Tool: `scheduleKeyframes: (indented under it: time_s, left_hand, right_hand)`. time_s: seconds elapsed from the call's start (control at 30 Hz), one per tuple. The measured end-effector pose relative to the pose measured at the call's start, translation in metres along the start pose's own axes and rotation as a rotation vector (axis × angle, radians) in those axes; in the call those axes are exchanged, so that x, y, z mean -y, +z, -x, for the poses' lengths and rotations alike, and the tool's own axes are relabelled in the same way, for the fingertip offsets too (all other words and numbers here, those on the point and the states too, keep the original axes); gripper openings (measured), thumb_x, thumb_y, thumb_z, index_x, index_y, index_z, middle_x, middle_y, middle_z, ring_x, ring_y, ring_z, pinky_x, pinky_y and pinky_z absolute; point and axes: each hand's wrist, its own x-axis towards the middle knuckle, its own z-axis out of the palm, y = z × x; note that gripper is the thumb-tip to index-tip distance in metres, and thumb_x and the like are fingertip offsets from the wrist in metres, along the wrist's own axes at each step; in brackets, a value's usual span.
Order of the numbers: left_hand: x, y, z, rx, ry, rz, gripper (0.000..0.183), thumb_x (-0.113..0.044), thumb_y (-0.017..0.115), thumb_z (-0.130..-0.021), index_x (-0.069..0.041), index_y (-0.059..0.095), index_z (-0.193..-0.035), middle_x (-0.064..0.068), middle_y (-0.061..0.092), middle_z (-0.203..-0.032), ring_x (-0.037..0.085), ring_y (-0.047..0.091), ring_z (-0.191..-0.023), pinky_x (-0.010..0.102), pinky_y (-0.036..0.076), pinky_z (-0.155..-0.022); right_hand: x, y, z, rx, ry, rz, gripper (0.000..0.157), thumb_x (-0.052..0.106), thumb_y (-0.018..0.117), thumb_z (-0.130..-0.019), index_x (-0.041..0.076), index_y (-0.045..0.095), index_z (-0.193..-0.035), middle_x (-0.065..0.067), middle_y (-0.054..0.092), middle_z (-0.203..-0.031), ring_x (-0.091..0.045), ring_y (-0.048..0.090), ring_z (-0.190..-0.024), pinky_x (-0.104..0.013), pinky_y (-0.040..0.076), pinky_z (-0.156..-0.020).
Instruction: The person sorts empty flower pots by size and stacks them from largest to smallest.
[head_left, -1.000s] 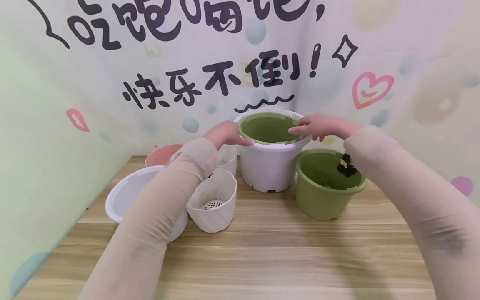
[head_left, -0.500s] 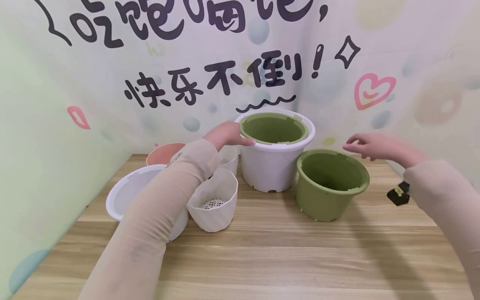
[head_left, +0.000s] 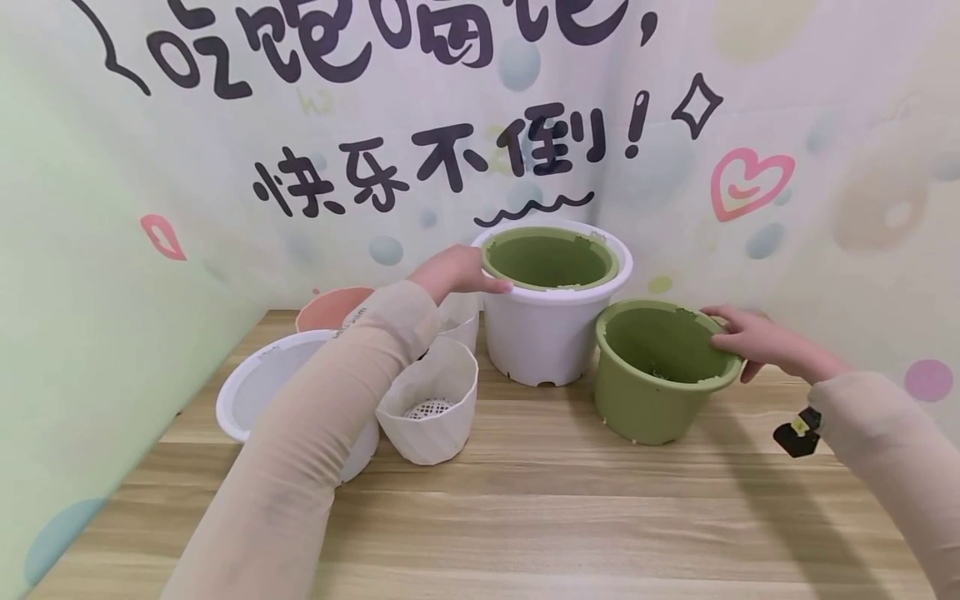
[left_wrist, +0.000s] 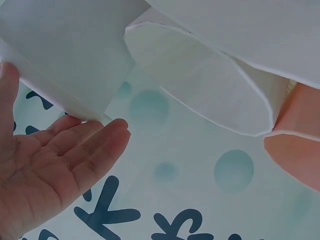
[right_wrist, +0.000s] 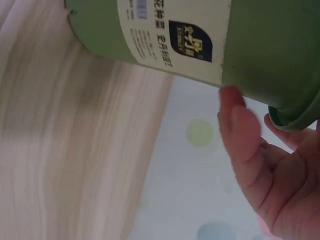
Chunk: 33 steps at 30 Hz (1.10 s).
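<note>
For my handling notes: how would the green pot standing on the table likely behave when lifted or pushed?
The green pot is probably light for its size, since it looks hollow. Its evenly round rim suggests stiffness. Pushed near the top, it might tip, as it narrows downward.

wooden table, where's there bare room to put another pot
The broadest bare patch is on the wooden table, in front of the front small white pot and lone green pot. A narrower gap separates those two, before the tall white pot. Left is crowded: wide white pot, orange pot.
</note>
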Motion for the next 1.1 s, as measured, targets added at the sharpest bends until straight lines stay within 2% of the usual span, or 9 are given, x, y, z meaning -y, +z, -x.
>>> scheduleKeyframes:
  time_s: [0.17,0.6,0.8,1.1]
  left_hand:
    - [-0.001,0.0,0.001,-0.005,-0.006,0.01,0.061,-0.052,0.051,-0.073,-0.004,0.048,-0.11,0.01,0.053,-0.106,0.019,0.046,-0.096,0.03,0.034,-0.088]
    - [-0.003,0.0,0.006,0.003,-0.028,0.041,0.063,-0.051,0.052,-0.073,-0.003,0.046,-0.113,0.011,0.05,-0.109,0.02,0.045,-0.099,0.031,0.033,-0.089]
    - [-0.004,-0.001,0.005,0.013,-0.035,0.046,0.063,-0.051,0.051,-0.073,-0.003,0.044,-0.115,0.011,0.049,-0.112,0.02,0.044,-0.101,0.031,0.032,-0.09]
    - [-0.005,-0.001,0.006,0.019,-0.034,0.037,0.063,-0.05,0.051,-0.074,-0.004,0.044,-0.115,0.011,0.049,-0.112,0.02,0.044,-0.102,0.031,0.032,-0.09]
  right_hand:
    - [-0.002,0.005,-0.001,-0.008,-0.013,-0.128,0.051,0.01,0.036,-0.087,0.005,0.01,-0.131,-0.03,0.048,-0.101,-0.023,0.057,-0.056,-0.04,0.046,-0.047]
    - [0.002,-0.003,0.004,0.0,-0.033,-0.183,0.048,0.005,0.034,-0.086,-0.001,0.009,-0.127,-0.032,0.048,-0.098,-0.026,0.059,-0.06,-0.04,0.048,-0.051]
    - [0.01,-0.023,0.01,-0.043,-0.004,-0.157,0.049,0.004,0.031,-0.085,-0.004,0.007,-0.127,-0.023,0.055,-0.081,-0.025,0.058,-0.056,-0.04,0.048,-0.053]
    - [0.031,-0.064,0.02,-0.065,0.087,-0.049,0.05,0.008,0.032,-0.085,-0.008,0.007,-0.125,-0.012,0.057,-0.073,-0.027,0.059,-0.057,-0.039,0.048,-0.056]
